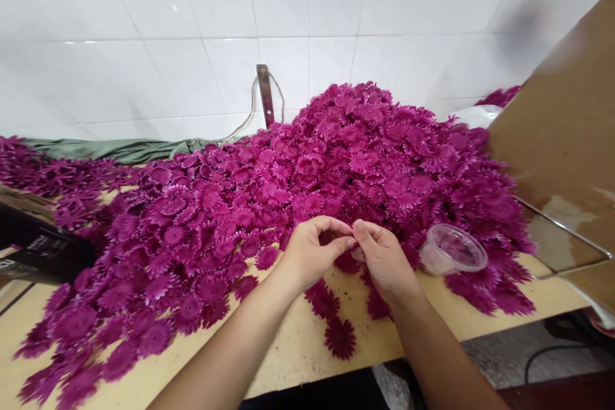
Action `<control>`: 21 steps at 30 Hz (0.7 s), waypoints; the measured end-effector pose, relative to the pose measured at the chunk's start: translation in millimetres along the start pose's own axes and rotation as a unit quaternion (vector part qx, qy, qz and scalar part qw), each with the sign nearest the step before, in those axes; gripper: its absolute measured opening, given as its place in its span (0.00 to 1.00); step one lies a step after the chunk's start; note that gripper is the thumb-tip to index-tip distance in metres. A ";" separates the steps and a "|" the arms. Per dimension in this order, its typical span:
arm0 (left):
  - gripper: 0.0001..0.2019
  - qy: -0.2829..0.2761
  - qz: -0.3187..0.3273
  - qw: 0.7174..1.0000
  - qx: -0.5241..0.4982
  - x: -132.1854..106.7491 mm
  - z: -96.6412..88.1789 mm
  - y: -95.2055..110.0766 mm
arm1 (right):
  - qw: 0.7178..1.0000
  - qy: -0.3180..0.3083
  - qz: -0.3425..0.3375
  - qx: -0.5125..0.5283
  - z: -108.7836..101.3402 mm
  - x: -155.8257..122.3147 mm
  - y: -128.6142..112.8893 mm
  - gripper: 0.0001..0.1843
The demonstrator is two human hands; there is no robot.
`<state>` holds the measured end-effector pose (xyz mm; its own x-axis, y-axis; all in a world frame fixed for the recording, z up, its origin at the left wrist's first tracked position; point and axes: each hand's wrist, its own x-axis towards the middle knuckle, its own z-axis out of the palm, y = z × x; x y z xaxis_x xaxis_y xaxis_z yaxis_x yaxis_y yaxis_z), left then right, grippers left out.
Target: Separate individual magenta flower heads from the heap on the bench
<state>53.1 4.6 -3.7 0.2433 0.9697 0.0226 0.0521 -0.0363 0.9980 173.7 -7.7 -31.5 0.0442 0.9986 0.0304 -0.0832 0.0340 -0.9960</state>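
Note:
My left hand (312, 248) and my right hand (382, 257) meet over the front of the table, each closed in a pinch with fingertips together. Whatever lies between the fingertips is too small or too hidden to make out. Behind and around them rises a large heap of magenta fabric flowers (336, 166) with toothed petals. Just below my hands a few single flowers lie on the wood, one dark magenta flower (341, 337) closest to the front edge. A clear plastic cup (454, 251) stands tilted against the heap, right of my right hand.
A cardboard sheet (557, 122) stands at the right. On the left is a black box (43, 243), with darker star-shaped pieces (62, 176) behind it. Green cloth (115, 150) lies along the tiled wall (283, 0), where a metal bracket (265, 95) stands. The pale wooden table (283, 359) ends near my body.

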 end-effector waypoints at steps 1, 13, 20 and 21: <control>0.03 -0.006 -0.010 1.000 -0.003 0.0 1.5 -0.1 | 1.000 -0.005 0.007 0.020 1.0 0.4 1.5 0.28; 0.07 0.264 0.088 0.960 0.033 40.8 -39.9 4.9 | 0.998 -0.017 0.000 0.067 -7.4 -12.4 0.5 0.14; 0.10 0.202 0.169 0.939 0.223 45.6 -38.5 2.1 | 0.997 0.038 0.045 0.043 -9.8 -4.0 -4.0 0.19; 0.10 0.166 0.174 0.943 0.230 39.6 -33.6 1.3 | 0.997 0.045 0.044 0.042 -9.5 -2.0 -3.8 0.19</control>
<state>30.3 51.1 0.4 0.0112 0.8991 0.4376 0.4581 -0.3936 0.7970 183.4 -10.2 -28.6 0.1212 0.9903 -0.0682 -0.1726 -0.0466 -0.9839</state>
